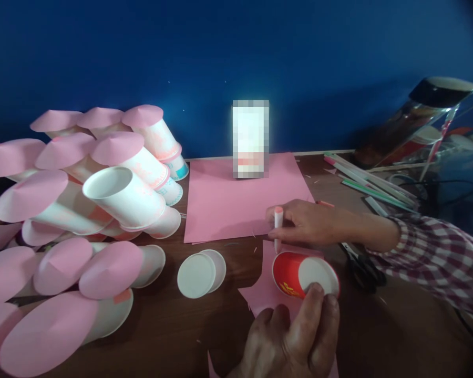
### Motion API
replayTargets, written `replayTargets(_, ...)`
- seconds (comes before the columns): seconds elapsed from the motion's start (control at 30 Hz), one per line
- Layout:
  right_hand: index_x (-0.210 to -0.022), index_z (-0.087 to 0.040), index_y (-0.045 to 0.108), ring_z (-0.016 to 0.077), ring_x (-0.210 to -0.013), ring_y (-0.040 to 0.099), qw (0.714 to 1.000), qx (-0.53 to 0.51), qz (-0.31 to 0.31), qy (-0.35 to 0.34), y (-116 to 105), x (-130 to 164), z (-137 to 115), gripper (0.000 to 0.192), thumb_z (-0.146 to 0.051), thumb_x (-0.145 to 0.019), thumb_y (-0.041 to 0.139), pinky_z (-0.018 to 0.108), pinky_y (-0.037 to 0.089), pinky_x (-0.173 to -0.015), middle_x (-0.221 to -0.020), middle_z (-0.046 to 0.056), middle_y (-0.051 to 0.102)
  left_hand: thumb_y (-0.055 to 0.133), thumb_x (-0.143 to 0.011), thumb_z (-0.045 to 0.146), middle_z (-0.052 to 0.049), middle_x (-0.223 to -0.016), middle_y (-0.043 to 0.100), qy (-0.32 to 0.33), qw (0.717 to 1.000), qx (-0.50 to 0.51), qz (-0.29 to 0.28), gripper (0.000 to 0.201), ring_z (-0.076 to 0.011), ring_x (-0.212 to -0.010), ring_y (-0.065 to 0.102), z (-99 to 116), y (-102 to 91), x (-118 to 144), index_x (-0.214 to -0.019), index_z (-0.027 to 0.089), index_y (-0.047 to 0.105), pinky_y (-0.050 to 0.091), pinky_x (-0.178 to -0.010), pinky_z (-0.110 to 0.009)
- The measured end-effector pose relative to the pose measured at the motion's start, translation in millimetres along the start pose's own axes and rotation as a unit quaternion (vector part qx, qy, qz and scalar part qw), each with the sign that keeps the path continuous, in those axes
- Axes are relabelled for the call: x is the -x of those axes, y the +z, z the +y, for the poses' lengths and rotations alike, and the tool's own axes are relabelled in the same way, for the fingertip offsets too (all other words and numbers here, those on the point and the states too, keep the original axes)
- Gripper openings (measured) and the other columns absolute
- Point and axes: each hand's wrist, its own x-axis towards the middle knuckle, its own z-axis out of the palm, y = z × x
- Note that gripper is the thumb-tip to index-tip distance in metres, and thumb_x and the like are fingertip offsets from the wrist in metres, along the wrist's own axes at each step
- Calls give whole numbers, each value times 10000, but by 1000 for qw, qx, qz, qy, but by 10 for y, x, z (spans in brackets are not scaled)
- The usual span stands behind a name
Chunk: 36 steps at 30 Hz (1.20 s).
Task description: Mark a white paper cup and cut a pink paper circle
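My right hand (309,223), reaching in from the right, is closed around a white marker (278,226) with a coral-coloured end. The marker stands nearly upright, its lower tip at the upper left edge of a red cup (289,270). This cup has yellow lettering and a white round face, and rests on a cut piece of pink paper (260,296). From below, my left hand (295,336) presses its fingers on the cup's near edge, holding it down. The other fingers are curled. Larger pink paper sheets (220,205) lie behind my right hand.
On the left stand several white paper cups (122,202), many topped with pink paper cones (110,270). Two white round pieces (197,275) overlap mid-table. A lit phone (250,139) stands at the back. Scissors (362,268), coloured strips (370,181) and a dark-lidded jar (413,121) are at right.
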Motion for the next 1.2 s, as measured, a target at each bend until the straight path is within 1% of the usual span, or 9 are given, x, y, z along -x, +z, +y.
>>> replayTargets(0.1, -744, -186, 564, 106, -555, 497, 999, -23, 21, 17, 23, 87, 27, 257, -396, -873, 492, 226, 336, -546, -668, -26, 616, 646, -713, 231, -94, -1370, 461, -2, 1000, -5, -3, 431, -85, -557, 521, -2, 8, -5, -1142, 222, 610, 448, -445, -266)
replayTargets(0.2, -759, -189, 553, 111, -545, 527, 997, -48, 48, 48, 62, 173, 73, 246, -396, -874, 488, 225, 338, -527, -671, -21, 671, 638, -722, 240, -104, -1344, 483, 20, 1000, 4, 2, 424, -78, -546, 523, -34, 15, -17, -1143, 198, 611, 439, -423, -256)
replayTargets(0.37, -790, -188, 527, 105, -575, 542, 992, -86, 88, 37, 110, 326, 151, 181, -349, -871, 505, 216, 365, -572, -683, -29, 679, 656, -711, 219, -93, -1257, 565, 27, 999, 25, -10, 488, -90, -547, 550, -68, -14, -42, -1191, 171, 585, 461, -421, -262)
replayTargets(0.53, -793, -185, 566, 109, -615, 532, 988, -39, 149, 33, 179, 487, 189, 223, -396, -859, 540, 252, 373, -697, -683, -40, 630, 652, -738, 189, -82, -1171, 637, 10, 999, 36, -6, 476, -122, -596, 610, -55, -57, -78, -1203, 139, 566, 501, -465, -271)
replayTargets(0.67, -796, -183, 584, 121, -670, 560, 981, -56, 182, 30, 243, 613, 188, 199, -368, -861, 550, 279, 371, -772, -718, -31, 642, 615, -784, 196, -110, -1180, 636, 20, 999, 38, -2, 448, -125, -606, 627, -62, -68, -79, -1217, 104, 549, 511, -488, -261)
replayTargets(0.83, -789, -163, 592, 121, -646, 549, 968, -84, 228, 56, 332, 798, 163, 192, -347, -841, 569, 228, 377, -625, -732, -5, 642, 512, -783, 44, -124, -1227, 607, 24, 999, 41, -27, 474, -128, -590, 640, -97, -117, -92, -1255, 86, 513, 515, -480, -253)
replayTargets(0.93, -759, -159, 590, 117, -644, 534, 962, -62, 258, 70, 409, 909, 138, 183, -327, -831, 570, 220, 369, -616, -704, -10, 623, 468, -785, -7, -106, -1198, 629, 22, 998, 37, -35, 458, -129, -589, 651, -116, -185, -146, -1226, 95, 541, 519, -469, -242)
replayTargets(1.1, -719, -169, 556, 118, -625, 500, 943, -54, 316, 86, 600, 1070, 118, 146, -271, -823, 556, 223, 363, -600, -663, -21, 580, 477, -770, -46, -53, -1126, 669, 29, 999, 25, -27, 486, -125, -661, 674, -148, -286, -272, -1205, 151, 565, 559, -596, -229)
replayTargets(1.2, -708, -178, 531, 125, -609, 489, 932, -63, 346, 87, 731, 1152, 112, 151, -277, -818, 558, 231, 363, -578, -641, -25, 551, 475, -788, -41, -35, -1039, 696, 44, 998, 21, -33, 444, -114, -639, 668, -166, -329, -348, -1167, 162, 583, 548, -577, -211)
